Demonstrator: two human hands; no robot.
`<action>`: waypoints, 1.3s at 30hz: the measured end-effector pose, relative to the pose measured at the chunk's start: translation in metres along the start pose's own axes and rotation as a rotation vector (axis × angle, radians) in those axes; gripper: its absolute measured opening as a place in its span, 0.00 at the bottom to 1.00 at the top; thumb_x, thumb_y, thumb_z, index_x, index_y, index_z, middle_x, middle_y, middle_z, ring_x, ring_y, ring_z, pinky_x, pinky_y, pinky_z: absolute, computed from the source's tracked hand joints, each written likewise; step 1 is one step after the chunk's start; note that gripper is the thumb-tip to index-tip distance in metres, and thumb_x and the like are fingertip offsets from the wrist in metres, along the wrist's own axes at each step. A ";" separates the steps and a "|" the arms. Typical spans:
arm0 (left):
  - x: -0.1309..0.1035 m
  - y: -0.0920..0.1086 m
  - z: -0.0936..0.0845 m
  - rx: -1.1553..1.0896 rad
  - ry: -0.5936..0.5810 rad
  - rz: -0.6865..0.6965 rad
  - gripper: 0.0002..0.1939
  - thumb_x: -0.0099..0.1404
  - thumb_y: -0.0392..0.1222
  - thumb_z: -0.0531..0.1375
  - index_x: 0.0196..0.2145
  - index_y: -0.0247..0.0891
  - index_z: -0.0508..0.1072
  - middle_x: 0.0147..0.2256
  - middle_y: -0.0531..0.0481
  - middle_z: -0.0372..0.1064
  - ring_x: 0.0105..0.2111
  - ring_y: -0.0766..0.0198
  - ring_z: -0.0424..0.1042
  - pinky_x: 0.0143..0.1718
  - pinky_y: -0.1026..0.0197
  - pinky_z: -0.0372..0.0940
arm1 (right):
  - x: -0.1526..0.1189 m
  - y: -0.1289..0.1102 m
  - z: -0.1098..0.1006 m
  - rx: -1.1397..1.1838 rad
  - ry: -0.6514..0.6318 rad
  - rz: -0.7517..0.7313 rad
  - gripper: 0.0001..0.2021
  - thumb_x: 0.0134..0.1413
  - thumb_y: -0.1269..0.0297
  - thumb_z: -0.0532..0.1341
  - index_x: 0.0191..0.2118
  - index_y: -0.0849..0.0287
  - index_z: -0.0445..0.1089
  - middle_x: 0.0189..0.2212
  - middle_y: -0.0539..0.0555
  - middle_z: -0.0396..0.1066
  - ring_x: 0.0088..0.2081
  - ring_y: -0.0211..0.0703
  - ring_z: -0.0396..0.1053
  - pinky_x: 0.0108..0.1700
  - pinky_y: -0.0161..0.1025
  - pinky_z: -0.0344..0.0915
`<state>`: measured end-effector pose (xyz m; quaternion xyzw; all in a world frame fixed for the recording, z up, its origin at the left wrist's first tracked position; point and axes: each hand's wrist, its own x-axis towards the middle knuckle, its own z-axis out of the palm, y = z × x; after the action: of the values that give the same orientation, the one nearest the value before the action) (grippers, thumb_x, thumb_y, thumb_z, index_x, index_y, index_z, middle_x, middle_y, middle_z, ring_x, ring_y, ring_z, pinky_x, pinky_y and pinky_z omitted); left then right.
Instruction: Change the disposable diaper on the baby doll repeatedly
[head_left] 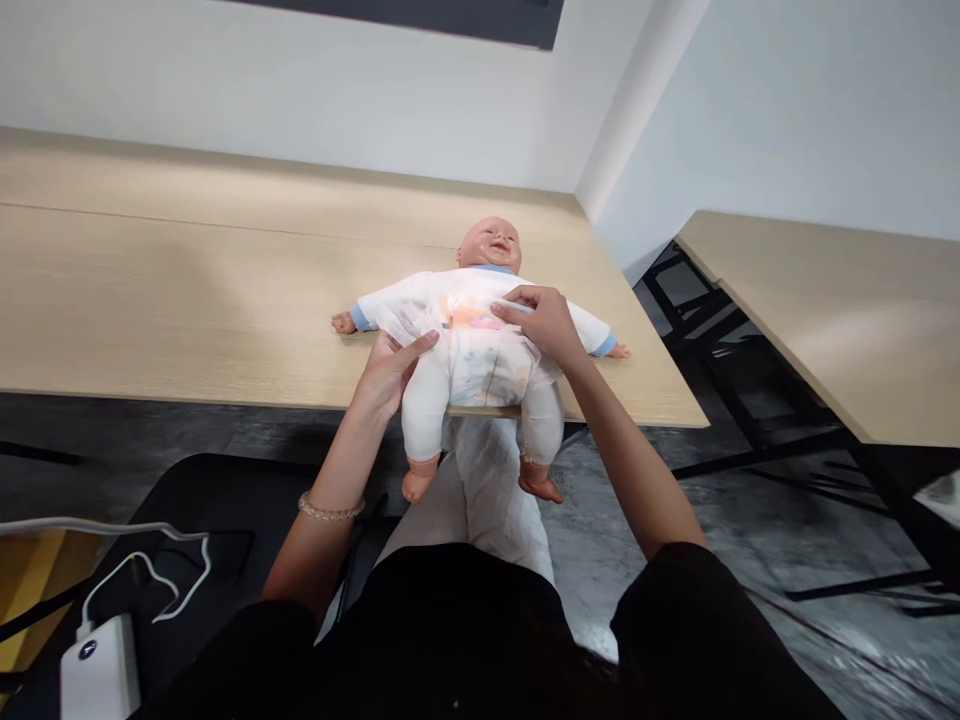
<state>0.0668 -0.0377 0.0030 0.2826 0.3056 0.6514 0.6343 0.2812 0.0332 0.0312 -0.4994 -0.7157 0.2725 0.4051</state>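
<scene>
A baby doll (pixel 493 245) lies on its back along the table's front edge, arms spread and legs hanging over. It wears a white top (pixel 409 292) with blue cuffs and collar. Round its hips is a white printed diaper (pixel 480 365) with thin ruffled sides. My left hand (pixel 390 365) is at the doll's hip on the left, its thumb on top and its fingers curled round the diaper's side. Across the waist on the right, my right hand (pixel 538 322) has its thumb and fingers closed on the diaper's upper edge; part of its grip is hidden.
The doll lies on a light wooden table (pixel 187 290) against a white wall. A second table (pixel 840 320) stands to the right across a gap. At lower left, a black chair (pixel 225 500) bears a white power bank (pixel 101 670) with a white cable (pixel 150 565).
</scene>
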 end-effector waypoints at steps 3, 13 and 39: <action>0.002 -0.002 0.000 0.008 -0.014 0.000 0.31 0.54 0.27 0.71 0.54 0.38 0.72 0.50 0.44 0.78 0.62 0.46 0.67 0.64 0.51 0.64 | 0.003 0.002 -0.002 0.061 -0.037 0.020 0.14 0.48 0.53 0.68 0.28 0.60 0.75 0.31 0.54 0.75 0.33 0.43 0.68 0.32 0.37 0.60; 0.006 -0.012 -0.004 0.064 0.005 0.009 0.33 0.55 0.28 0.69 0.57 0.41 0.69 0.53 0.45 0.76 0.59 0.49 0.71 0.59 0.55 0.67 | 0.001 -0.002 0.012 0.258 0.002 0.104 0.13 0.43 0.56 0.72 0.28 0.63 0.77 0.28 0.54 0.75 0.29 0.39 0.65 0.30 0.35 0.59; 0.004 -0.016 -0.004 0.646 -0.038 0.131 0.47 0.51 0.48 0.73 0.60 0.41 0.50 0.67 0.34 0.53 0.67 0.42 0.57 0.66 0.40 0.59 | -0.035 0.008 -0.022 0.227 -0.005 0.292 0.16 0.43 0.67 0.59 0.42 0.59 0.67 0.26 0.49 0.69 0.27 0.41 0.68 0.30 0.36 0.62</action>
<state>0.0743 -0.0337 -0.0117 0.5004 0.4655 0.5550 0.4742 0.3102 0.0029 0.0251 -0.5483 -0.6014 0.4084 0.4133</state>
